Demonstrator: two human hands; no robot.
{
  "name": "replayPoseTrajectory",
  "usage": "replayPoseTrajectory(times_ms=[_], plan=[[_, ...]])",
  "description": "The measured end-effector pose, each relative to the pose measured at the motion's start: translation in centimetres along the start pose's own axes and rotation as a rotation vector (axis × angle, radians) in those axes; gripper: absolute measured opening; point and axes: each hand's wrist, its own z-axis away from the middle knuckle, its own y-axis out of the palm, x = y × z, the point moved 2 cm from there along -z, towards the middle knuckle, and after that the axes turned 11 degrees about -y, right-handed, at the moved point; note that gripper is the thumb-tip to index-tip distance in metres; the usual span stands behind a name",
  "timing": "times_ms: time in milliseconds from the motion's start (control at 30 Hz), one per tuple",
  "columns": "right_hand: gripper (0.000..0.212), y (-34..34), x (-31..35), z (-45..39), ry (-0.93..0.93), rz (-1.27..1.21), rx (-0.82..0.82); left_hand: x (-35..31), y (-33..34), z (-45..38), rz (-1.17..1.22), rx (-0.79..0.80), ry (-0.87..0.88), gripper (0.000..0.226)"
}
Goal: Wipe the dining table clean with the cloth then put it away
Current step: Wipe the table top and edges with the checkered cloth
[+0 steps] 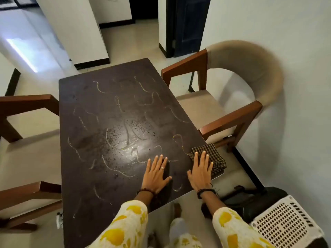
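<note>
The dark brown dining table point(100, 108) is marked with several pale squiggly streaks and a patch of dark crumbs near its middle. A folded black-and-tan checked cloth point(214, 155) lies at the table's near right corner, partly over the edge. My right hand point(200, 171) lies flat with its fingers spread, fingertips resting on the cloth's left part. My left hand point(156, 173) presses flat on the bare tabletop just left of it, fingers apart, holding nothing.
A wooden armchair with a beige curved back point(250, 68) stands at the table's right side. Two more wooden chairs point(26, 108) stand on the left. A white perforated basket point(284, 224) and a black object sit at the lower right by the wall.
</note>
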Motion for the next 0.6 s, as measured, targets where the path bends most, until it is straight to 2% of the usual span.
replayPoseTrajectory(times_ms=[67, 200, 400, 533, 600], plan=[[0.078, -0.1, -1.0, -0.6, 0.064, 0.000, 0.093, -0.3, 0.8, 0.0, -0.012, 0.116, -0.012, 0.072], [0.068, -0.2, -1.4, -2.3, 0.076, 0.055, 0.175, 0.2, 0.7, -0.8, 0.008, 0.102, 0.005, 0.077], [0.055, -1.4, -0.6, -5.3, 0.086, 0.171, 0.315, 0.8, 1.2, -2.7, 0.050, 0.037, 0.027, 0.053], [0.055, -5.5, 2.9, -7.7, -0.037, 0.086, 0.245, 2.5, 0.2, -4.7, 0.128, -0.057, -0.058, 0.053], [0.055, -7.5, 6.2, -9.7, -0.090, -0.058, 0.169, 4.3, -1.1, -6.1, 0.173, -0.082, -0.119, 0.054]])
